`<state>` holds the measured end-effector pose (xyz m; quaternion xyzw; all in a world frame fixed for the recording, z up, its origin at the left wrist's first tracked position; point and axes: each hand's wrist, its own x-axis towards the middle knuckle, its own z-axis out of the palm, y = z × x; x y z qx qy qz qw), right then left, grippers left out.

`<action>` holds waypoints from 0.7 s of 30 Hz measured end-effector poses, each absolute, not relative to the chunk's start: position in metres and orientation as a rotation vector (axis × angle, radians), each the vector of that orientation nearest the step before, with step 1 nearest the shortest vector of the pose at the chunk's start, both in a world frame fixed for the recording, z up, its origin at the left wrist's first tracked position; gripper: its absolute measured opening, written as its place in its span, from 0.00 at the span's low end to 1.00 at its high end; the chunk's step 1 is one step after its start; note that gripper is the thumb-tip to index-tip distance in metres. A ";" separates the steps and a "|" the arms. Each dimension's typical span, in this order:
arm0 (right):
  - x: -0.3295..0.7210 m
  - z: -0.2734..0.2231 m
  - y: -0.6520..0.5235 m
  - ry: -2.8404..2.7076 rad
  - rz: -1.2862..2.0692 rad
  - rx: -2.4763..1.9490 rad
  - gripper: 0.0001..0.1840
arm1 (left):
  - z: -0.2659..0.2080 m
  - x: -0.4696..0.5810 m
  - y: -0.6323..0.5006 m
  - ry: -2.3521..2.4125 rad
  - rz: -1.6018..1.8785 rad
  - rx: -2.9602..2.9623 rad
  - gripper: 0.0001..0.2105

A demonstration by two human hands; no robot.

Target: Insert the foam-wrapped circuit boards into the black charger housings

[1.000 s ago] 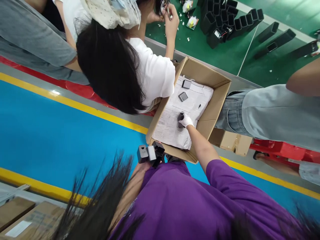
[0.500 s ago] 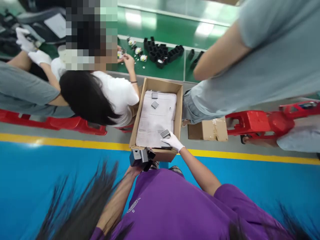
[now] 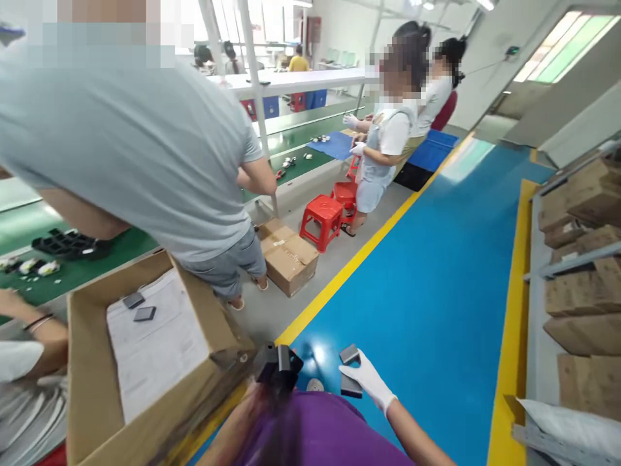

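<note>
My left hand (image 3: 257, 393) is closed around several dark grey and black box-shaped housings (image 3: 278, 364) held in front of my purple shirt. Hair and blur partly cover its fingers. In a white glove, my right hand (image 3: 372, 383) grips two small dark grey housings, an upper one (image 3: 349, 354) and a lower one (image 3: 351, 387), above the blue floor. At the left stands an open cardboard box (image 3: 90, 369) lined with white paper (image 3: 158, 343). Two flat grey housings, one here (image 3: 134, 299) and the other just nearer (image 3: 144, 314), lie on that paper.
A person in a grey-blue shirt (image 3: 194, 149) stands at the green workbench (image 3: 29, 291), beside a closed carton (image 3: 288, 255). Red stools (image 3: 321, 217) and co-workers line the bench. Shelving with brown cartons (image 3: 582, 291) runs along the right, past the blue aisle (image 3: 436, 278).
My view has swung right, toward the aisle. My right hand has come out of the cardboard box with the grey housings. My left hand keeps its stack.
</note>
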<state>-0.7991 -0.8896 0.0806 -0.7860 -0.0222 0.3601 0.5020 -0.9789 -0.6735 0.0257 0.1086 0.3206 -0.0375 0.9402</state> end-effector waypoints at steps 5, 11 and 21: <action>-0.769 0.072 -0.950 0.188 0.698 -1.831 0.18 | 0.049 -0.866 -0.699 0.675 -0.163 0.348 0.09; -0.689 0.050 -0.912 0.238 0.667 -1.744 0.23 | 0.039 -0.773 -0.692 0.748 -0.225 0.374 0.12; -0.464 0.063 -0.862 0.156 0.675 -1.897 0.24 | 0.016 -0.574 -0.631 0.737 -0.160 0.248 0.16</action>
